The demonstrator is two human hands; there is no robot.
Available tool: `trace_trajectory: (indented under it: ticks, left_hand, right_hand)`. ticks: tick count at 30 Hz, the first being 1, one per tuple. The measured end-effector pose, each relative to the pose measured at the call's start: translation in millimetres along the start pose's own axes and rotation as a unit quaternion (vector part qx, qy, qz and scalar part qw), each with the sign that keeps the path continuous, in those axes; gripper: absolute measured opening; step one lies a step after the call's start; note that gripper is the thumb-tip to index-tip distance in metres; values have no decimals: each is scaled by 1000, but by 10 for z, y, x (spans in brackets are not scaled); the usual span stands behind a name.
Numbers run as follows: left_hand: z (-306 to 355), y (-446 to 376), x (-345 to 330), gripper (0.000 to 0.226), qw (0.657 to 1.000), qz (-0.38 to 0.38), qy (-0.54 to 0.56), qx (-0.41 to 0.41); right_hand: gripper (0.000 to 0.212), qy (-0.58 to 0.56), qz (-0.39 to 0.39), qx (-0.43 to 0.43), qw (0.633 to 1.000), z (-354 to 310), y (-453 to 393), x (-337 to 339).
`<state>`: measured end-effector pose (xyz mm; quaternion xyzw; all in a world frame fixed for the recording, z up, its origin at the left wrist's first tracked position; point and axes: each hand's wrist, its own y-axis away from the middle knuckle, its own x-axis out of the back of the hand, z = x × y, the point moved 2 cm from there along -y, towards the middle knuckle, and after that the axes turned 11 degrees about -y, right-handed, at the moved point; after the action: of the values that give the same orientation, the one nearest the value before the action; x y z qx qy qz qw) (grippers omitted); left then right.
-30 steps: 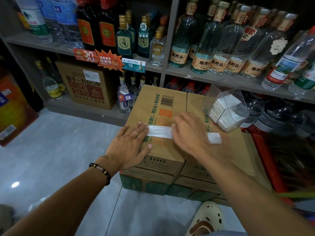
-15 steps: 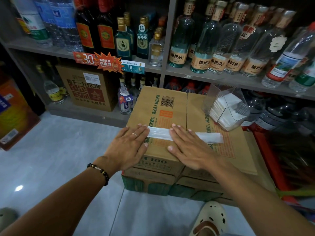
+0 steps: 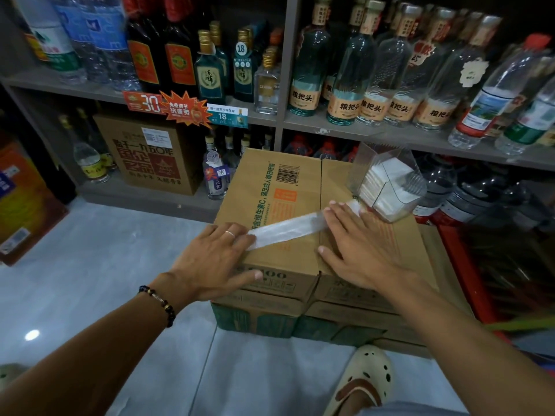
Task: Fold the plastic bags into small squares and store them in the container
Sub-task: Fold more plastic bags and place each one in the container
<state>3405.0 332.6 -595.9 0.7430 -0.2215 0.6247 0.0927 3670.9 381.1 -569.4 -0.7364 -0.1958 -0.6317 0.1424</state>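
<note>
A clear plastic bag, folded into a long narrow strip, lies across the top of a cardboard box. My left hand lies flat with straight fingers on the strip's left end. My right hand presses flat on the strip's right part, fingers straight and spread. A clear plastic container stands at the box's far right corner and holds several folded white squares.
The box sits on other cartons on a grey tiled floor. Shelves of glass and plastic bottles rise right behind it. A brown carton stands on the lower shelf at left. My shoe is near the cartons.
My right hand has slid rightward along the strip, smoothing it toward the container. The left hand has stayed on the left end.
</note>
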Motion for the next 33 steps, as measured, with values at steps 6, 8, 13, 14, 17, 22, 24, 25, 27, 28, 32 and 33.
trace_trajectory:
  ticks: [6, 8, 13, 14, 17, 22, 24, 25, 27, 28, 32, 33]
  left_hand:
    - [69, 225, 66, 38, 994, 111, 10, -19]
    - [67, 242, 123, 21, 989, 141, 48, 3]
    - [27, 259, 270, 33, 969, 163, 173, 66]
    - [27, 255, 288, 34, 965, 158, 193, 80]
    - [-16, 240, 318, 48, 953, 138, 240, 124]
    - [-97, 127, 187, 90, 984, -32, 154, 78]
    - [-16, 8, 113, 97, 992, -39, 120, 23]
    - [37, -41, 51, 99, 994, -51, 93, 0]
    - [131, -96, -73, 94, 996, -80, 14, -35]
    - [148, -104, -113, 91, 996, -80, -17, -44]
    - [171, -85, -151, 87, 996, -51, -49, -51]
    - [162, -78, -172, 85, 997, -45, -47, -52]
  right_hand:
    - [54, -75, 23, 93, 993, -530, 8, -18]
    - [50, -86, 31, 103, 990, -614, -50, -83]
    - [37, -163, 38, 100, 981, -765, -245, -219]
    - [33, -175, 39, 99, 979, -792, -266, -235]
    - [22, -261, 41, 80, 961, -804, -284, -228]
    - [22, -429, -58, -15, 901, -642, -141, -18]
    - [25, -444, -89, -30, 891, -586, -76, 76]
    - [25, -443, -104, -38, 890, -559, -48, 120]
    - [21, -466, -120, -65, 874, -498, -18, 191]
    - [16, -507, -111, -82, 851, -474, -22, 214]
    - [9, -720, -32, -110, 685, -453, -155, 256]
    - [14, -746, -41, -105, 656, -464, -206, 245]
